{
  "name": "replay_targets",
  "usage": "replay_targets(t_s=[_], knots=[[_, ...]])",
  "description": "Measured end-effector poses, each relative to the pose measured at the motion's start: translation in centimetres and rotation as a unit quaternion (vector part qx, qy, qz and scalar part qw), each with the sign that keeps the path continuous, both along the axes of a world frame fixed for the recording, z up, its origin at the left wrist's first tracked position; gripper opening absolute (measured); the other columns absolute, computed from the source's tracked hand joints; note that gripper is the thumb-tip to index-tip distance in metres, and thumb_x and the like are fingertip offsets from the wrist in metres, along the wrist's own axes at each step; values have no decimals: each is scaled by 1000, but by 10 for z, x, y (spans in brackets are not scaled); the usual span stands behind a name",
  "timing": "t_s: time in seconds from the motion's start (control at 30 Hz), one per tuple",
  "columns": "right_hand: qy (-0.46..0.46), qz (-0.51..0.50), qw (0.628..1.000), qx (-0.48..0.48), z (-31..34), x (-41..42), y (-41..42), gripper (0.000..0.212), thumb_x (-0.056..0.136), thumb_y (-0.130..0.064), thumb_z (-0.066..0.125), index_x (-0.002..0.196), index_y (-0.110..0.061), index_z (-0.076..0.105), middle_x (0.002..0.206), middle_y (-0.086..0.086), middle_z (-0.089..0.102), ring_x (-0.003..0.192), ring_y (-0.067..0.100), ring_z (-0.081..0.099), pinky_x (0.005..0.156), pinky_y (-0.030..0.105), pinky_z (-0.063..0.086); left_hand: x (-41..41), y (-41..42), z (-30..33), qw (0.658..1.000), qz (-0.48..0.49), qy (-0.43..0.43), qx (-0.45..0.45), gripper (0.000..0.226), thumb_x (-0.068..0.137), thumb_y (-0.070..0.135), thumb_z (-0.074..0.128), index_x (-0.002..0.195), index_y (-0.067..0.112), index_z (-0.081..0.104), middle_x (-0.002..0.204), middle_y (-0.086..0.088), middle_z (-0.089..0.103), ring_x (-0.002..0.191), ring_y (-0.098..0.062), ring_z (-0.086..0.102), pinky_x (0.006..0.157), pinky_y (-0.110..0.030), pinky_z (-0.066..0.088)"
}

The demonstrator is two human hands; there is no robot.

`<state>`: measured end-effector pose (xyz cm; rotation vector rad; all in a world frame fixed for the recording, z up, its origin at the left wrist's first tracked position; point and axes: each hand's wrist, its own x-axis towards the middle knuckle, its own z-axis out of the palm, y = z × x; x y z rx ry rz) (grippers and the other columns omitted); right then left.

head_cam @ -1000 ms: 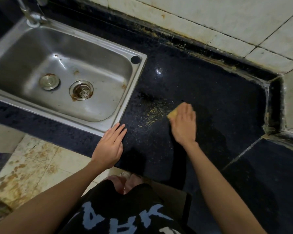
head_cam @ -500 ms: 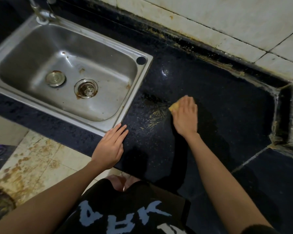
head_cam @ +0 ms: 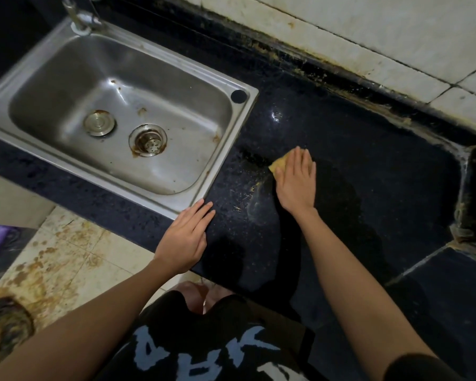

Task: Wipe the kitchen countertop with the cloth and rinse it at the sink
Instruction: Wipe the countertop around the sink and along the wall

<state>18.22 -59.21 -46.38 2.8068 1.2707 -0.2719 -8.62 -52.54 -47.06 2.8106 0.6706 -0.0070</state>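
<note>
My right hand (head_cam: 296, 182) lies flat with straight fingers on the yellow cloth (head_cam: 277, 164), hiding all but its upper-left corner, at centre frame on the black countertop (head_cam: 368, 171). The tap (head_cam: 79, 16) is cut off at the upper left. My left hand (head_cam: 184, 239) rests open on the counter edge, just beside the steel sink (head_cam: 116, 116). Yellowish crumbs (head_cam: 245, 195) lie between my hands. Stained wall tiles (head_cam: 382, 31) run along the top of the frame.

Both arms reach forward, left hand (head_cam: 183, 237) and right hand (head_cam: 296, 182) flat, fingers straight.
</note>
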Motion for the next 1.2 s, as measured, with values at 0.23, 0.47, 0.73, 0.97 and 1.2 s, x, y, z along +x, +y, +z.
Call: replay_targets(t_s=[0.23,0.47,0.73,0.97,1.2], knots=[[13,290,957,-10,-1,-66,-14,58,96,-36,25,144,-3,29,151,12,31,141,27,24,115,42,10,-1,0,-1,1000,3,-4,-5,48,90,23,33,133,5,45,142,-11,43,137,-23,28,115,-34,14],[11,80,996,-31,0,13,23,59,100,-39,11,148,-6,5,158,9,3,145,24,-2,117,44,-1,-1,1,-3,1000,3,-3,-12,49,90,23,33,134,6,44,142,-10,43,137,-24,28,113,-37,20],[24,258,966,-16,1,-61,40,63,96,-40,13,148,-4,12,157,12,12,145,27,5,116,42,1,-2,2,-3,1000,0,-4,-11,49,89,21,33,134,6,44,142,-10,43,137,-24,29,112,-39,21],[7,49,998,-27,1,17,-22,58,100,-39,17,149,-8,9,158,7,8,145,22,2,117,47,3,-2,2,-3,1000,-1,2,-8,49,89,22,33,134,6,46,141,-11,44,136,-25,30,114,-36,16],[-1,162,987,-7,-2,-82,-21,65,89,-37,25,142,-1,31,148,16,34,138,31,29,111,48,23,-2,2,1,1000,2,-7,-15,51,88,20,33,135,3,43,142,-13,42,135,-25,32,114,-32,13]])
